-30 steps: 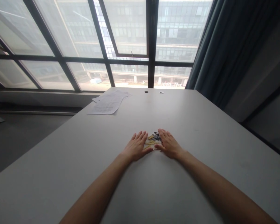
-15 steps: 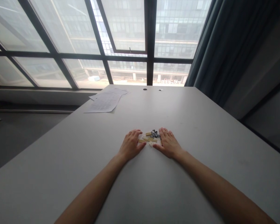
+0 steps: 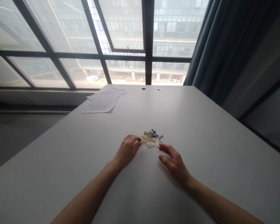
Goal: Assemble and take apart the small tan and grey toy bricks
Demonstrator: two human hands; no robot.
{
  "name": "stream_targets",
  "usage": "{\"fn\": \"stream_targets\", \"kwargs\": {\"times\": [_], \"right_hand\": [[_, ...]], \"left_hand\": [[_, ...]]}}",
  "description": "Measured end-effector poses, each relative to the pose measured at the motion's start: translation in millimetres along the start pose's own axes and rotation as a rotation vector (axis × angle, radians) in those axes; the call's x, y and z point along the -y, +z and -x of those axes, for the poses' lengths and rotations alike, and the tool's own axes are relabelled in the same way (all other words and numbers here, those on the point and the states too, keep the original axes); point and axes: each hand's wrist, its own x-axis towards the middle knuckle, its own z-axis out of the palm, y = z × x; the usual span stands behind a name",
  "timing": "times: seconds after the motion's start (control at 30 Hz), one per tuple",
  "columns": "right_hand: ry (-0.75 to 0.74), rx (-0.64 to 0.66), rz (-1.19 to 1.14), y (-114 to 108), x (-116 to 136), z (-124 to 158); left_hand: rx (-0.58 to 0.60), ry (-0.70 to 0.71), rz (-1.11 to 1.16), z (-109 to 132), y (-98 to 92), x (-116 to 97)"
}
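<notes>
A small pile of building pieces lies on the white table (image 3: 135, 193). It has tan pieces (image 3: 146, 133), dark grey and black pieces (image 3: 154, 133) at the back, and white pieces (image 3: 149, 144) at the front. At the pile's left edge is my left hand (image 3: 128, 147), its thumb and index fingertips close together at the end of a tan piece; whether they grip it is too small to tell. My right hand (image 3: 175, 161) is at the front right of the pile, thumb and fingers apart, holding nothing.
Printed paper sheets (image 3: 104, 101) lie at the table's far left. Two small round fittings, one dark (image 3: 143, 89) and one whitish (image 3: 159, 89), sit near the far edge. Windows are behind the table, with a dark curtain (image 3: 214, 49) at the right.
My right hand has drawn back towards me from the pile's right side, its thumb and fingers spread. My left hand's fingers have closed towards its thumb. More of the pile shows.
</notes>
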Motion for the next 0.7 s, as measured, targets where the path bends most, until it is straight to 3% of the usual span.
{"fn": "stream_targets", "kwargs": {"times": [0.1, 0.23, 0.53, 0.7], "right_hand": [[0.135, 0.021, -0.248, 6, 4, 7], [0.165, 0.058, -0.372, 14, 8, 14], [0.189, 0.064, -0.372, 16, 10, 22], [0.160, 0.004, -0.345, 15, 8, 23]], "left_hand": [[0.004, 0.074, 0.088, 13, -3.7, -27], [0.016, 0.198, 0.177, 28, -6.2, -55], [-0.157, 0.211, 0.259, 41, 4.3, -57], [-0.126, 0.150, 0.340, 41, 3.9, -60]]}}
